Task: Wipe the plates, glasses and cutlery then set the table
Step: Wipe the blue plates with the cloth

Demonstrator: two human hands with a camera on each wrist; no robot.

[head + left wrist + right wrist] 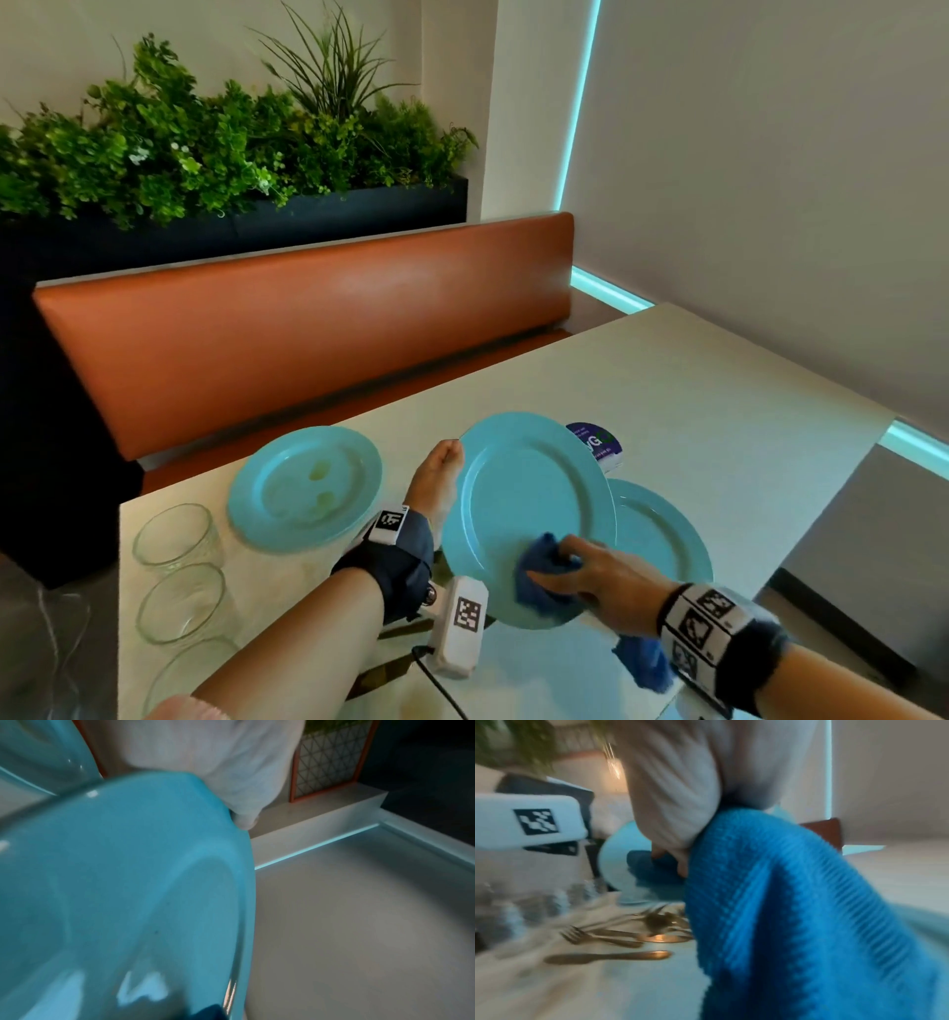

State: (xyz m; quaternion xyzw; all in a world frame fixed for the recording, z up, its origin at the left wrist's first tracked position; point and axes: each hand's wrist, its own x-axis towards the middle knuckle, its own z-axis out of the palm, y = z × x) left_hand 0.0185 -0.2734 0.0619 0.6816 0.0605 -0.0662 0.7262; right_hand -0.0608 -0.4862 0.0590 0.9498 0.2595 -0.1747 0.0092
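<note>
My left hand (436, 480) grips the far-left rim of a light blue plate (529, 509) and holds it tilted above the table. The same plate (123, 892) fills the left wrist view. My right hand (580, 570) grips a blue cloth (544, 570) and presses it against the plate's lower face. The cloth (782, 912) hangs down past the wrist. A second blue plate (305, 485) with yellowish smears lies flat on the left. A third plate (662, 534) lies under the held one. Gold cutlery (608, 939) lies on the table below my hands.
Three clear glasses (177, 534) stand at the table's (693, 380) left front edge. A purple round card (598, 442) sits behind the held plate. An orange bench back (318, 329) and a planter (231, 154) run along the far side.
</note>
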